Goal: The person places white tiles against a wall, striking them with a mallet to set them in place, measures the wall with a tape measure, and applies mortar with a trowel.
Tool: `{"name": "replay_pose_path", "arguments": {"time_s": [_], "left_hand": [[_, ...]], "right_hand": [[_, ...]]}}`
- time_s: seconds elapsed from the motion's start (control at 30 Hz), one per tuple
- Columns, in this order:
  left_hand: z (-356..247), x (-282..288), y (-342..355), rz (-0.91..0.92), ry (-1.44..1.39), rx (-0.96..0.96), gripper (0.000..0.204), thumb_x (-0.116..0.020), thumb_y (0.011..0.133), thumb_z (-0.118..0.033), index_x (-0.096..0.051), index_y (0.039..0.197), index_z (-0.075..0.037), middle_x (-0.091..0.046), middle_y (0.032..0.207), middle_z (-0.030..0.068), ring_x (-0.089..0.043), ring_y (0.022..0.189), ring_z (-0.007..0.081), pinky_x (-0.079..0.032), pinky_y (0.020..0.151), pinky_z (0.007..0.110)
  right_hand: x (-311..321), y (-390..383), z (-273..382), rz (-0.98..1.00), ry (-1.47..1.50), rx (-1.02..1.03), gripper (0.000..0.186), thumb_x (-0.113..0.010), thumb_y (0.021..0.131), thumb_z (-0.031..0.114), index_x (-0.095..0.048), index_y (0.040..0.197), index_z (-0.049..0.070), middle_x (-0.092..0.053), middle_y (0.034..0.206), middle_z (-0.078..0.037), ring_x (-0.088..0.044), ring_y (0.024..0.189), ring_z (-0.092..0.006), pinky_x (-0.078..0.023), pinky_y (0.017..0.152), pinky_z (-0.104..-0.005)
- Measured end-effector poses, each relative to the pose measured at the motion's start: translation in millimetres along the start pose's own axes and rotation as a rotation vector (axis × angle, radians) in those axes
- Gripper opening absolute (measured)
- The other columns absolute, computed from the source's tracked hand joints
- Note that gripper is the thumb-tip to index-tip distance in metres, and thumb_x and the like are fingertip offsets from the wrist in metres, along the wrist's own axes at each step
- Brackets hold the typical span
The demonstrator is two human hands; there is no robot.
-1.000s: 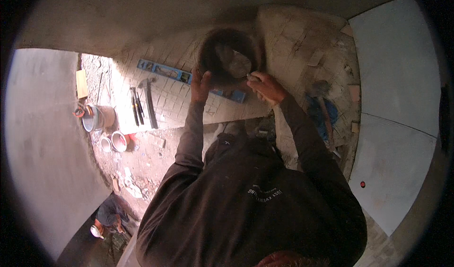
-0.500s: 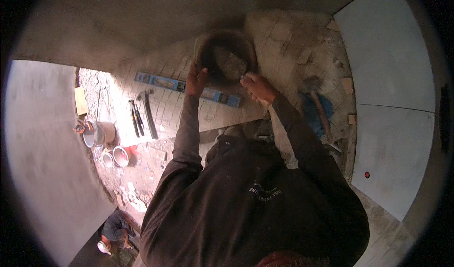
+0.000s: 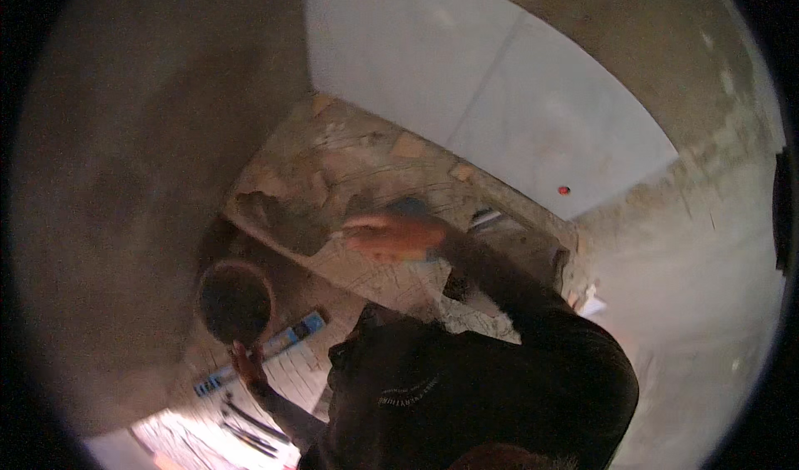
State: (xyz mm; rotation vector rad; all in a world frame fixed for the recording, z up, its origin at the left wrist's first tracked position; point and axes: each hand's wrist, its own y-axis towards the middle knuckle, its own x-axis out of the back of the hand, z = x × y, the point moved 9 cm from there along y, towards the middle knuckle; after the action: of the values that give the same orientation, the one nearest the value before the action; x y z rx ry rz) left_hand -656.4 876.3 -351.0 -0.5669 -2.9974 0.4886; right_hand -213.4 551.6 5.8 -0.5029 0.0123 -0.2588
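Within the last half second the right hand [image 3: 395,235] has been drawn away from the round black bucket with the paler rim [image 3: 270,291], and the view has been swung rightward. What appears to be a grey metal trowel with a broad blade [image 3: 300,230] has been lifted out with it and is now held over the floor; its load cannot be made out for blur. Work inside the bucket is thus judged to be interrupted, the blade having been freed.

Hands: well apart. The right seems closed on the trowel handle, though the handle itself is blurred. The left hand [image 3: 247,362] is kept at the bucket's near rim; whether the rim is gripped or merely touched cannot be told.

Surface: the bucket is stood on a pale, grid-lined ledge [image 3: 304,362], just beside a long blue spirit level [image 3: 308,325]. Dark, long-handled hand tools [image 3: 250,443] are laid nearer the bright lower edge. The brown, rough floor [image 3: 358,166] is littered with small tan blocks [image 3: 408,145].

Room: a plain grey-brown wall [image 3: 125,179] is seen at left; large, smooth, pale-grey panels [image 3: 399,62] are set beyond the floor, one marked by a red spot [image 3: 564,190].
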Motion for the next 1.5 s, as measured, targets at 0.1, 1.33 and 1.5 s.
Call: {"name": "replay_pose_path", "arguments": {"time_s": [0.1,1.33,1.5], "left_hand": [[-17.2,17.0,18.5,-0.275,0.383,-0.077,0.087,-0.071,0.094,-0.051,-0.033,0.158,-0.005,-0.052,0.147,0.0248,-0.061,0.118,0.0403,-0.051,0.099,0.05],[-631.2,-851.7,-177.1,0.849,0.238,-1.652,0.02,-0.069,0.094,-0.027,-0.074,0.102,-0.01,-0.068,0.097,0.0092,-0.064,0.101,0.0295,-0.047,0.096,0.042],[-612.2,-820.6,-194.4,0.495,0.169,-1.981,0.013,-0.074,0.088,-0.018,-0.072,0.101,-0.014,-0.064,0.097,0.0076,-0.06,0.096,0.0305,-0.046,0.089,0.047]], "right_hand": [[86.6,-79.0,17.6,-0.25,-0.192,0.041,0.072,-0.063,0.1,0.051,-0.042,0.154,0.008,-0.066,0.103,-0.007,-0.058,0.081,-0.0124,-0.05,0.064,-0.0305],[311.0,-339.3,207.0,-1.424,-1.315,0.131,0.044,-0.065,0.101,0.035,-0.058,0.129,0.002,-0.07,0.104,-0.024,-0.068,0.095,-0.0438,-0.054,0.083,-0.0471],[306.7,-325.3,207.4,-1.528,-1.566,0.165,0.037,-0.067,0.098,0.034,-0.061,0.124,0.008,-0.069,0.105,-0.02,-0.07,0.088,-0.0406,-0.057,0.072,-0.0472]]}}
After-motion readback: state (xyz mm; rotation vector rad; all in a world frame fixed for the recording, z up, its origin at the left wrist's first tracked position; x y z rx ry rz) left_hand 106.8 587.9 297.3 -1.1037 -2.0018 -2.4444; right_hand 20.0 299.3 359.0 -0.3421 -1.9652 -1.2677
